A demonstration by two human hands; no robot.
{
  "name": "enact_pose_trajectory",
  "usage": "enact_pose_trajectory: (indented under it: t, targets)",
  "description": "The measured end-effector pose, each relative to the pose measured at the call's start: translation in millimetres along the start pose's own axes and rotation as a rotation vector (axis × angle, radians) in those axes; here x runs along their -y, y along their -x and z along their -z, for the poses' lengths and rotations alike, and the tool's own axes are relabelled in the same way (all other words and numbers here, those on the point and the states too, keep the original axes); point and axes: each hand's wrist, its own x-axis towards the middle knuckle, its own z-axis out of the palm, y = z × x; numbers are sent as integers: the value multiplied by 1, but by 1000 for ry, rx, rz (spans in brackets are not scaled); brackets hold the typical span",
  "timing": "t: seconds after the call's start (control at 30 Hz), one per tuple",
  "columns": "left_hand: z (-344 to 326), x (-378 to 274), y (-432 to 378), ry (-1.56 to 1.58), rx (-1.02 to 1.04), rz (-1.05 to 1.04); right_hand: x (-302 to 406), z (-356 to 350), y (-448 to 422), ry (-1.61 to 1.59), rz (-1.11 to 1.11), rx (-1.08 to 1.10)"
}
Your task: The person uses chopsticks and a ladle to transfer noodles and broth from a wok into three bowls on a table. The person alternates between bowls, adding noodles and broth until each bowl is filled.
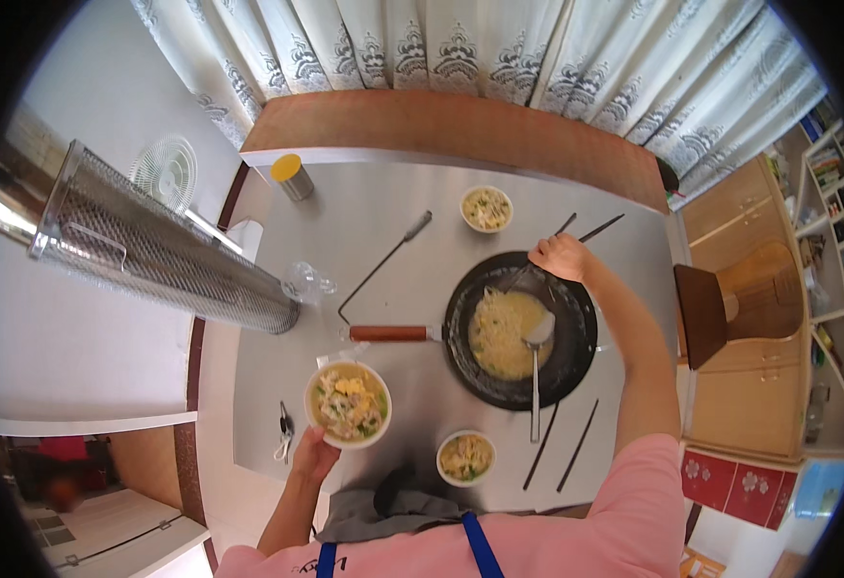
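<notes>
Near the front left of the metal table, my left hand (313,456) grips the rim of a white bowl (348,404) of noodle soup with egg and greens. Over the far side of a black wok (458,361), my right hand (563,257) holds a pair of dark chopsticks (601,228). Their lower ends reach down into the wok towards the noodles (498,332) in pale broth. A metal ladle (535,390) rests in the wok, its handle over the near rim. The wok's wooden handle (387,333) points left.
Small filled bowls stand behind the wok (486,209) and near the front edge (465,458). Another pair of chopsticks (577,444) lies front right. A bent metal rod (379,278), keys (283,426) and a yellow-lidded can (293,178) are left. A perforated metal flue guard (169,246) rises beside them.
</notes>
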Motion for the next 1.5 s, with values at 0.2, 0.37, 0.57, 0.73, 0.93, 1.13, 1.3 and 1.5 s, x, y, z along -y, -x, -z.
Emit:
enact_pose_trajectory:
  t: [0.2,0.37,0.57,0.73,0.93,1.13,1.3,1.5]
  targets:
    - [-21,-10,-22,-21,-28,36,-59,-77,-16,-79,-78,289]
    - [-35,-12,-40,-5,-97,94,-89,-118,-36,-101,-31,347]
    - [-37,-6,-53,3,-93,78,-70,-161,-46,-69,121,343]
    - [-39,-6,-50,-8,-58,95,-56,-149,-43,-12,5,321]
    - [-37,-6,-41,-16,-27,156,-55,-73,19,35,-518,233]
    - [-40,1,-28,-64,37,156,41,36,146,-61,-1300,286]
    - [-29,3,-15,-90,33,198,216,56,263,-366,-1538,639]
    - [-28,5,10,-116,51,194,348,74,249,-732,-1888,714]
